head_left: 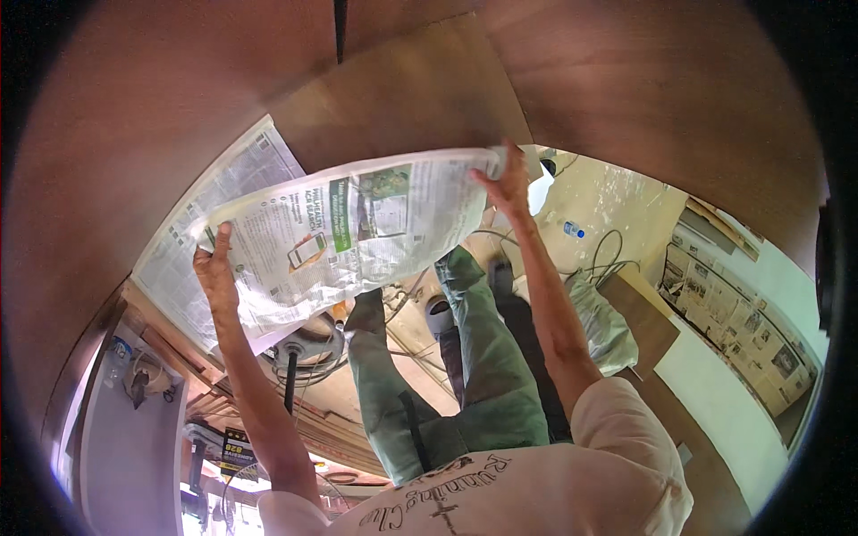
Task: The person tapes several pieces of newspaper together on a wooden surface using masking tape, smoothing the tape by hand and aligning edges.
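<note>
A wide newspaper sheet hangs stretched between my two hands, its upper edge bowed and its lower edge loose over the floor. My left hand is closed on the sheet's left end, thumb on the printed face. My right hand grips the upper right corner, its fingers slightly smeared by motion. Behind the sheet, at the left, another newspaper sheet lies against the brown wooden panel; the held sheet covers part of it.
Brown boards curve around the far side. On the floor are a small bottle, loose cables and a whitish sack. A newspaper-covered panel stands right; a pale shelf box and black box are left.
</note>
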A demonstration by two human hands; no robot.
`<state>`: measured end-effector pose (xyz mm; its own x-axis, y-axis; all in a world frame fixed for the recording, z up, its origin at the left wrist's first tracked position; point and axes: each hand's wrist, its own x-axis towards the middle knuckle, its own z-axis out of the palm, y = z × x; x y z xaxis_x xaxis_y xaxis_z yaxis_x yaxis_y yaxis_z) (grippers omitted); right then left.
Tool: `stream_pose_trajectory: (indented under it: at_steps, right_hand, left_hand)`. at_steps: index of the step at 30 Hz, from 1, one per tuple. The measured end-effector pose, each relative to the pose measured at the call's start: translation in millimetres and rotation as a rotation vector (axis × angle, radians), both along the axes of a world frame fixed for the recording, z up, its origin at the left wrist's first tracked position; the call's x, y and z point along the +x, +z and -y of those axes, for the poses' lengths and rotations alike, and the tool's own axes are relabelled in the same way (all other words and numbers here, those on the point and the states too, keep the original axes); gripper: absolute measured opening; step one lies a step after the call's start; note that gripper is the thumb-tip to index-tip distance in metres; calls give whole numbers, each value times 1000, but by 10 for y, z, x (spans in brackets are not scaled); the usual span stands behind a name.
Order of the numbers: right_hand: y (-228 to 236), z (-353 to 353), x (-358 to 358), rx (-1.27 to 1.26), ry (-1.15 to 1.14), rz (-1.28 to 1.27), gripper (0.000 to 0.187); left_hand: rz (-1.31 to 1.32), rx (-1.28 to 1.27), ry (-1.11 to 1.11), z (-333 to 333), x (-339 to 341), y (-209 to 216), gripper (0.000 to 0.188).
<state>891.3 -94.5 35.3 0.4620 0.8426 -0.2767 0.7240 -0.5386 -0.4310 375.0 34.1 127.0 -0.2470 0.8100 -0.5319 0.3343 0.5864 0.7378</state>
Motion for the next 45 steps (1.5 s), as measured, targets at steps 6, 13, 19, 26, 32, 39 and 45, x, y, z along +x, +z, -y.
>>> stream_pose_trajectory:
  at_steps: [6,13,19,26,32,39,45]
  right_hand:
    - [-491,-248,489,10,-232,-543,45]
    - [111,-1366,613,319,-172,-343,30]
    - [63,-1368,330,453,181,15,41]
    - [90,-1798,-34,413,432,265,62]
    - [24,-2157,166,308,447,316,67]
    - [57,-2258,76,188,352,371,66]
    - [76,-2318,82,178,303,364,63]
  left_hand:
    - [204,-47,220,110,-229,-389,39]
    - [419,57,375,95,31,-395,37]
    - [529,120,369,-94,337,-611,28]
    - [580,83,421,-190,298,-683,21]
    - [621,84,430,-258,340,-874,21]
    - [550,48,468,-259,317,-842,28]
    - [541,68,396,-227,239,-850,31]
